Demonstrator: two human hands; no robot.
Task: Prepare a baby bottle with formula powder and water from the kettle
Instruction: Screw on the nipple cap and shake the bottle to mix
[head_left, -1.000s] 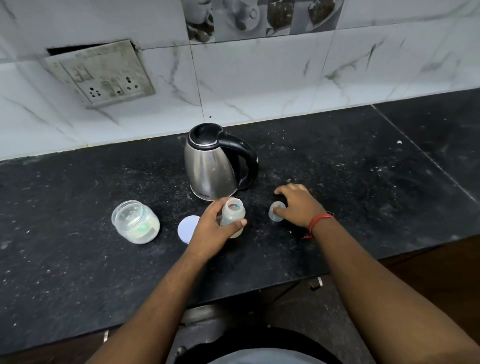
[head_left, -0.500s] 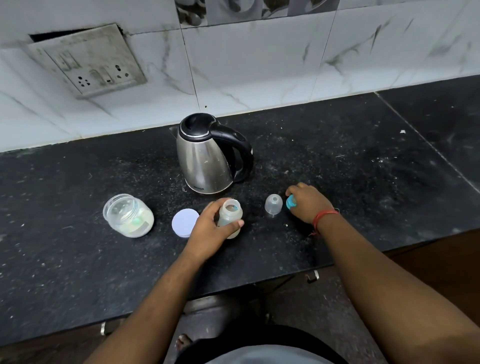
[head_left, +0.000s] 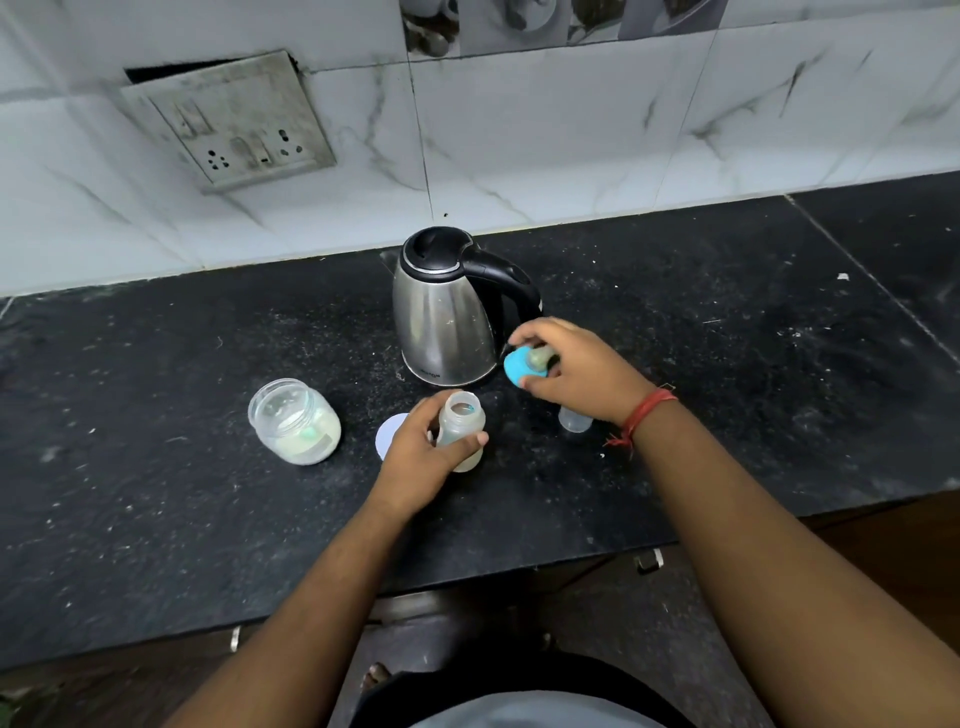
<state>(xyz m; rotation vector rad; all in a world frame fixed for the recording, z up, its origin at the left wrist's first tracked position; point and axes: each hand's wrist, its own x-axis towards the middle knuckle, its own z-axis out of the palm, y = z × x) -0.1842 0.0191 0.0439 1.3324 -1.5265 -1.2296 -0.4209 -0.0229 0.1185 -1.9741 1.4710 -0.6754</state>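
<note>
One jar (head_left: 294, 421) of pale powder lies tilted on the counter (head_left: 156, 509), mouth up-left, beside one white lid (head_left: 387, 439), one open bottle (head_left: 461, 428), one kettle (head_left: 447, 317) and one clear cap (head_left: 574, 420). The bottle stands upright on the counter in front of the kettle, mouth up, gripped by the left hand (head_left: 421, 457), fingers curled round it. The right hand (head_left: 576, 371) pinches one blue nipple ring (head_left: 522, 368) just beside the kettle.

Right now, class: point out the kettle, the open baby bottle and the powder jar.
kettle (head_left: 441, 322): head view, steel body.
baby bottle (head_left: 462, 423): head view, shoulder below the open neck.
powder jar (head_left: 296, 421): head view, clear side wall.
</note>
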